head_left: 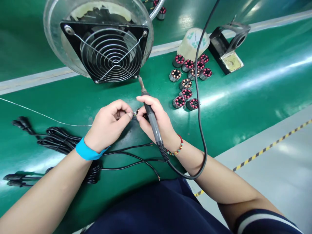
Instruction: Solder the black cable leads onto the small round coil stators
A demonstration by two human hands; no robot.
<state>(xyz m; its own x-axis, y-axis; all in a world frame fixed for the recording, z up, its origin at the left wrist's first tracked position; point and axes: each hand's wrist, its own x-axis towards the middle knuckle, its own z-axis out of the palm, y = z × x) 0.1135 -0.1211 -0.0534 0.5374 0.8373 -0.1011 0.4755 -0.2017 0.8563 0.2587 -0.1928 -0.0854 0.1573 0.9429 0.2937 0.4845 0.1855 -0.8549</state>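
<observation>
My left hand is closed in a pinch on a thin wire end at the middle of the green bench. My right hand grips a black soldering iron, its tip pointing up toward the fan. The right fingers also hold a small round coil part, which touches the left fingertips. A blue band circles my left wrist, a beaded bracelet my right.
A black fan in a clear round housing stands just behind the hands. Several small round coils lie at the right, near a tape roll and an iron stand. Coiled black cables lie left. The iron's cord loops right.
</observation>
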